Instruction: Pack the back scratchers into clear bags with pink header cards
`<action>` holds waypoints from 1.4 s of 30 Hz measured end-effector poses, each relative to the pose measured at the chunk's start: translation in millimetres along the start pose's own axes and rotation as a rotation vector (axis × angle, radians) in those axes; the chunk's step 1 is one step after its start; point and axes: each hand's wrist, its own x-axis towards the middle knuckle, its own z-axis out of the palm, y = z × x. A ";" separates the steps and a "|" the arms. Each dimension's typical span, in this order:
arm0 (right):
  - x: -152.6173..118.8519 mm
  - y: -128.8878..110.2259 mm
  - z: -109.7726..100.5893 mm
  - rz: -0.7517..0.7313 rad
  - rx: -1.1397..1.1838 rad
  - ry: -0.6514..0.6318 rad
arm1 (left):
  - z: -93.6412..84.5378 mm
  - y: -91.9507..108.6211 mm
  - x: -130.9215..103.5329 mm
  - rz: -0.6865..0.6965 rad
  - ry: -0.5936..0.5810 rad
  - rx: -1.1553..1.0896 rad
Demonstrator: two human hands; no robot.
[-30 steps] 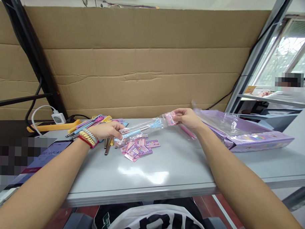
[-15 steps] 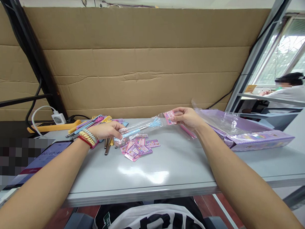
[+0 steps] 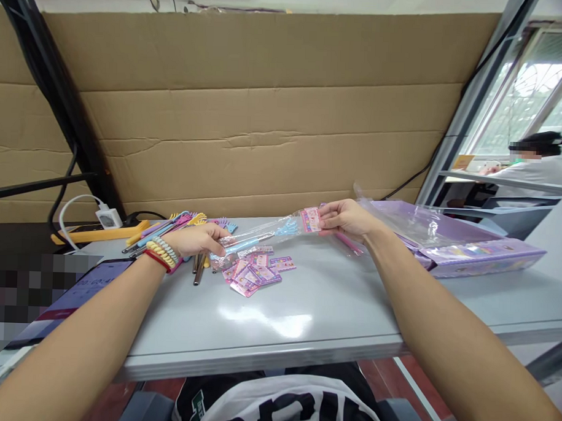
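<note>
Left hand (image 3: 201,239) grips long clear plastic sleeve (image 3: 271,231) at 8 o'clock end; right hand (image 3: 347,219) pinches small pink printed card (image 3: 311,219), 2 o'clock end.

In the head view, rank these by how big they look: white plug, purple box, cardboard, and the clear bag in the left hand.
Largest to smallest:
1. Cardboard, spanning most of the background
2. Purple box
3. Clear bag
4. White plug
</note>
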 end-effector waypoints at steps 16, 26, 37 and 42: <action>3.6 7.4 12.5 -0.189 -0.512 0.339 | 9.8 -1.9 5.9 0.053 0.021 0.045; 13.7 17.6 24.6 -0.209 -0.322 0.174 | 33.7 0.9 18.0 0.142 -0.013 0.062; 8.5 15.1 24.5 -0.227 -0.299 0.173 | 34.7 0.0 15.0 0.064 -0.075 -0.031; 12.0 15.7 27.7 -0.252 -0.284 0.268 | 43.9 6.0 16.2 0.056 -0.104 -0.044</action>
